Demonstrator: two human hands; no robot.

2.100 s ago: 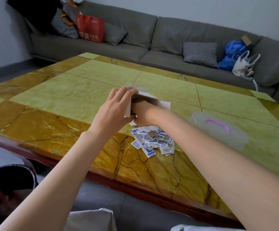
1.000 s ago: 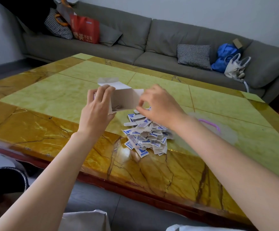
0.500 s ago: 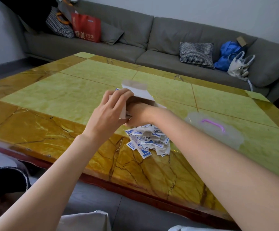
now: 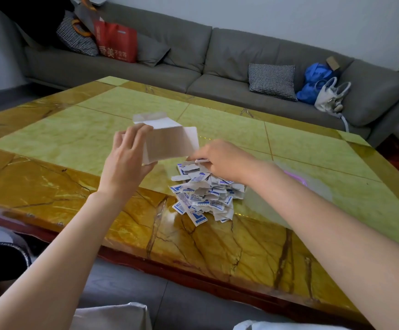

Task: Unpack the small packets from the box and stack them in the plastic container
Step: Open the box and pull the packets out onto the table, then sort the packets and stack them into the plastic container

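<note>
My left hand (image 4: 127, 163) holds a small white cardboard box (image 4: 170, 144) tilted above the table, its open flaps up and to the right. My right hand (image 4: 222, 160) is just right of the box mouth, pinching a few white-and-blue packets above a loose pile of packets (image 4: 205, 196) on the table. The clear plastic container (image 4: 312, 189) with a purple handle lies right of the pile, partly hidden behind my right forearm.
The yellow-green marble table (image 4: 74, 186) has a near edge with red trim. A grey sofa (image 4: 217, 60) stands behind it with a red bag (image 4: 117, 41), a checked cushion (image 4: 272, 81) and a blue bag (image 4: 315, 82). A dark bin (image 4: 1, 263) sits on the floor at lower left.
My right hand was inside the box half a second ago; it has come out with packets and now hovers over the pile. The box has tilted more upright in my left hand.
</note>
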